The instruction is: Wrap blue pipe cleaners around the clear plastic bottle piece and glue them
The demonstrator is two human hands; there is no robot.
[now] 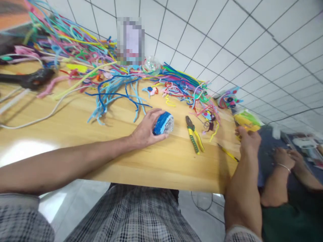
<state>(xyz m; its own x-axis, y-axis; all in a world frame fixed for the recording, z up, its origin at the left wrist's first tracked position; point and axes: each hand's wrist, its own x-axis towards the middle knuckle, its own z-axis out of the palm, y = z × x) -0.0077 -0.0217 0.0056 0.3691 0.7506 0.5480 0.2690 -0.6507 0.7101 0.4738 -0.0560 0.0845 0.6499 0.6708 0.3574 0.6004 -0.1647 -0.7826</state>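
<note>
My left hand [147,131] is wrapped round a rounded clear object [163,123] with a band of blue and light-blue fuzzy material, held at the table surface. To its right lies a pair of pliers [193,134] with yellow and green handles. At the table's right end my right hand [248,139] is closed on a yellow object [246,122]; its exact kind is blurred. Just left of that hand rests a thin yellow and black tool [228,153].
Many coloured pipe cleaners [106,90] cover the back of the wooden table [141,169]. A clear ball [151,65] stands among them. A black tool [35,79] and a white cable [50,114] are at left. Another person's hands [284,158] are at far right.
</note>
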